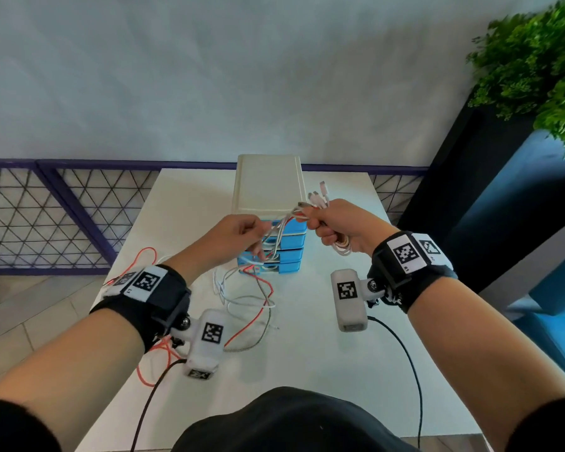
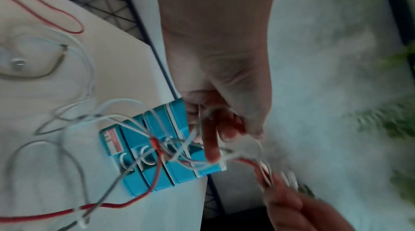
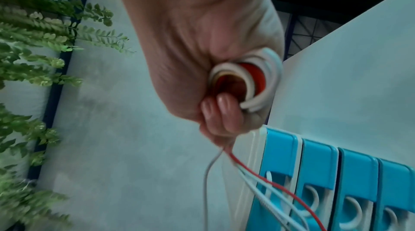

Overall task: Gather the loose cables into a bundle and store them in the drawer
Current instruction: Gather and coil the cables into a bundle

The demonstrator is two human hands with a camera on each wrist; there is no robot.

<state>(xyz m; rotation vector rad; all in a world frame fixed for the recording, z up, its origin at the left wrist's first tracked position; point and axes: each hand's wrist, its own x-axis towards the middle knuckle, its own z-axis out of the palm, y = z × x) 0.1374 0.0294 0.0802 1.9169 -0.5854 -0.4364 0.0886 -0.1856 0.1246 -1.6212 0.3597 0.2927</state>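
Observation:
Several white, red and grey braided cables [image 1: 258, 298] trail over the white table [image 1: 307, 353] and rise to both hands. My right hand [image 1: 336, 223] grips a coiled loop of them [image 3: 249, 82], with white plug ends [image 1: 320, 197] sticking out past the fist. My left hand [image 1: 242, 231] pinches the same strands [image 2: 202, 139] a little to the left, in front of the drawer unit. The small cream drawer unit [image 1: 268, 184] has blue drawer fronts [image 3: 314, 172], all closed. Both hands hover above the table.
Red cable loops [image 1: 147, 256] lie at the table's left edge. A purple mesh railing [image 1: 46, 216] runs behind the table. A green plant [image 1: 535, 60] on a dark stand is at the right. Black camera leads [image 1: 405, 353] hang from my wrists.

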